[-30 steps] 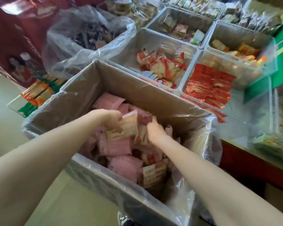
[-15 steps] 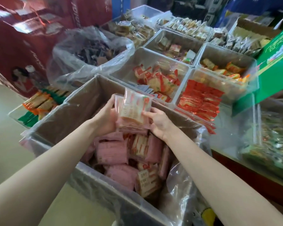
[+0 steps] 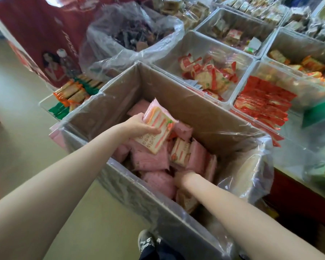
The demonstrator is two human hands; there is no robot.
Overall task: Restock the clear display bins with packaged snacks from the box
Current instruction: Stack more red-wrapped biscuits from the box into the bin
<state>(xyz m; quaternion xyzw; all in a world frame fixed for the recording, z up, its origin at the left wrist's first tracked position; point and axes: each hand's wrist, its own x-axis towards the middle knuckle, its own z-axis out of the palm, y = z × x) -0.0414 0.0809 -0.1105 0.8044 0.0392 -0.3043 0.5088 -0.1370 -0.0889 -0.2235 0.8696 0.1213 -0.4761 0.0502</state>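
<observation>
The left hand (image 3: 139, 124) holds a stack of flat, glossy pink snack packets (image 3: 157, 128) above the cardboard box (image 3: 204, 117), fingers curled round the stack's near edge. The right hand (image 3: 184, 178) is buried among soft pink packets low in the plastic-lined box; whether its fingers grip anything I cannot tell. Clear square bins (image 3: 199, 45) sit beyond, on the far right.

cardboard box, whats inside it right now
The cardboard box has a clear plastic liner and a pile of pink snack packets. The right hand is buried among them; the box bottom is covered.
</observation>
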